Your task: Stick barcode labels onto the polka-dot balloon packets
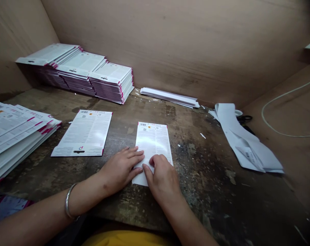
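A flat white printed packet (155, 138) lies on the table in front of me, its barcode end pointing away. My left hand (121, 165) rests on its left edge, fingers stretched out and lying flat. On the packet's lower right part presses my right hand (163, 176), with its fingers curled in and the thumb laid toward the left hand. Whatever is under those curled fingers is hidden. A second such packet (85, 131), with a dark hanger slot at its near end, lies to the left, untouched.
Tall stacks of packets (111, 83) stand against the back wall. A fanned pile of packets (18, 136) lies at the far left. White strips (170, 97) lie along the wall. To the right are a long curling white paper strip (234, 133) and black scissors (245, 118).
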Demonstrator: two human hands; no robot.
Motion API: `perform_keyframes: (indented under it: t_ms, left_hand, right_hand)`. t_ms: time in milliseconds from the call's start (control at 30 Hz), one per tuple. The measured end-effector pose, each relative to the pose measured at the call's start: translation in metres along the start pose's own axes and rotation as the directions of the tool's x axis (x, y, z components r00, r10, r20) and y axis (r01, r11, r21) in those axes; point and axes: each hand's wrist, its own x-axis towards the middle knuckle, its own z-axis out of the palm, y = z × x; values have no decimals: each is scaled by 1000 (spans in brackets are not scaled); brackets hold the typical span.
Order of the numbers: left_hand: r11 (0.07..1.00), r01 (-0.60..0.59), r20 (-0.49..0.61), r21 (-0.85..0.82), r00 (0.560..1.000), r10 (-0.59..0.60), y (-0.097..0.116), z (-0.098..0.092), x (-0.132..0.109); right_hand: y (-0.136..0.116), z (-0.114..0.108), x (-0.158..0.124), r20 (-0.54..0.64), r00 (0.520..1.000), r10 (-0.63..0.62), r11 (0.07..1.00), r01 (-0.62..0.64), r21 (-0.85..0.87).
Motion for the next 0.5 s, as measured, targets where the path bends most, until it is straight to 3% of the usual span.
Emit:
perform_keyframes:
  t_ms: [300, 500]
  left_hand:
    - [1000, 13, 20, -3, 1000, -13, 1, -2, 2]
    - [1000, 9, 5, 5, 1000, -9, 0, -1, 1]
  right_hand:
    - [11, -2, 7, 10, 997, 71, 997, -71, 26]
    - [5, 0, 0, -7, 999, 31, 997, -31, 66]
